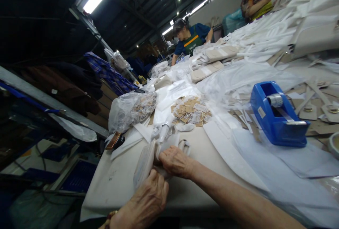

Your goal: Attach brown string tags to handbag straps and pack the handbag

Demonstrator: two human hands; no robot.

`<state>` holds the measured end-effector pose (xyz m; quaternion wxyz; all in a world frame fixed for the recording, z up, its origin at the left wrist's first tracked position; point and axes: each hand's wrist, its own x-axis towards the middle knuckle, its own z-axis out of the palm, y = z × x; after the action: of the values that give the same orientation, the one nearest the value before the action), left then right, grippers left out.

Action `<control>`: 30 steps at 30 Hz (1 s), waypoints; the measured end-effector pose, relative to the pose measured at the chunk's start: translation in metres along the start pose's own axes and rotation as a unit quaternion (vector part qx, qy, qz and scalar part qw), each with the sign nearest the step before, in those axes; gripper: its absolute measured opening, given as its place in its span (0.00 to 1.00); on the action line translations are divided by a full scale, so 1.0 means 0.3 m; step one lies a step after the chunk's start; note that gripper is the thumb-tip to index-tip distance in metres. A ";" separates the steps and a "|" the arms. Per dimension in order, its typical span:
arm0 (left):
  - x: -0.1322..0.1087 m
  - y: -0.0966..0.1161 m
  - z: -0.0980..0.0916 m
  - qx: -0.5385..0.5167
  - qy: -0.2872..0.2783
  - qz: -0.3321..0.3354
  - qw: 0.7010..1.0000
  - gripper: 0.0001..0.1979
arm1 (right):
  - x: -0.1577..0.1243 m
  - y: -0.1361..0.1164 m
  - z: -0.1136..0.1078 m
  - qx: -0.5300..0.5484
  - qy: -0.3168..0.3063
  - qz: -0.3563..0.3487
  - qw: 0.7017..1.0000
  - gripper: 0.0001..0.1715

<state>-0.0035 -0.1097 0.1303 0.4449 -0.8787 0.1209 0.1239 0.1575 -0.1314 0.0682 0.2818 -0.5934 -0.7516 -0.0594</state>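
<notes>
A small pale beige bag [146, 160] stands tilted on the near part of the table, with clear plastic and white wrapping about it. My left hand [149, 195] grips its lower near edge, fingers closed. Across from it, my right hand [174, 160] is closed in a pinch at the bag's opening or flap; its fingertips are partly hidden. A pale looped strap [185, 146] shows just behind the right hand. Crumpled clear plastic and a white roll-like piece [164, 131] lie against the bag's far end.
Beyond the bag lie a pile of brown tags with strings [192, 110] and a clear plastic sack of tags [132, 110]. A blue tape dispenser [277, 116] stands at right among white sheets. Beige bags [208, 71] lie farther back. A co-worker [192, 38] bends over the table's far end.
</notes>
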 end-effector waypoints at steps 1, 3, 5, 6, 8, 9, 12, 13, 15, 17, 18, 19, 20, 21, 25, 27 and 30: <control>0.007 0.008 0.007 0.008 0.016 -0.028 0.999 0.11 | -0.001 -0.001 0.004 -0.001 0.002 0.001 1.000 0.09; 0.026 0.025 0.032 0.029 0.059 -0.087 0.994 0.14 | -0.002 -0.002 0.008 -0.003 0.006 0.003 1.000 0.08; 0.043 0.040 0.065 0.050 0.106 -0.116 0.986 0.16 | 0.000 -0.001 0.012 -0.003 0.010 0.002 1.000 0.07; 0.049 0.046 0.083 0.061 0.123 -0.117 0.984 0.16 | 0.001 0.001 0.015 -0.002 0.012 -0.001 1.000 0.07; 0.059 0.059 0.115 0.063 0.135 -0.097 0.984 0.14 | 0.001 0.003 0.026 -0.002 0.020 -0.008 1.000 0.06; 0.064 0.067 0.128 0.055 0.137 -0.087 0.985 0.12 | -0.001 0.004 0.035 -0.002 0.025 -0.010 1.000 0.06; 0.088 0.102 0.157 0.012 0.130 -0.075 0.989 0.08 | -0.017 0.005 0.069 -0.005 0.043 -0.004 0.999 0.07; 0.098 0.114 0.162 0.000 0.130 -0.078 0.988 0.08 | -0.027 0.004 0.082 -0.006 0.049 0.000 0.999 0.07; 0.116 0.129 0.163 -0.024 0.138 -0.077 0.987 0.07 | -0.048 0.000 0.107 -0.009 0.058 0.004 0.998 0.07; 0.127 0.118 0.150 -0.055 0.158 -0.057 0.984 0.09 | -0.068 -0.003 0.128 -0.007 0.068 0.000 0.998 0.08; 0.129 0.100 0.139 -0.078 0.171 -0.051 0.981 0.10 | -0.075 -0.004 0.138 -0.004 0.074 0.000 0.997 0.08; 0.131 0.077 0.124 -0.101 0.185 -0.056 0.976 0.09 | -0.080 -0.003 0.146 -0.001 0.082 0.002 0.997 0.08; 0.133 0.048 0.108 -0.127 0.195 -0.071 0.970 0.09 | -0.082 -0.002 0.155 0.004 0.089 0.007 0.996 0.07; 0.136 0.018 0.092 -0.155 0.198 -0.091 0.964 0.08 | -0.082 -0.001 0.163 0.011 0.097 0.012 0.995 0.06; 0.182 -0.080 0.045 -0.252 0.111 -0.106 0.956 0.14 | -0.061 -0.004 0.197 0.063 0.135 0.039 0.988 0.05; 0.219 -0.106 0.039 -0.276 0.009 -0.080 0.958 0.16 | -0.050 -0.009 0.210 0.107 0.156 0.057 0.980 0.09; 0.269 -0.134 0.046 -0.282 -0.114 -0.059 0.951 0.11 | -0.058 -0.020 0.216 0.195 0.187 0.107 0.957 0.12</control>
<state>0.0839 -0.0836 0.1263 0.1963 -0.9538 -0.0231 0.2260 0.1315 -0.1205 0.0070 0.5320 -0.5820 -0.6150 0.0091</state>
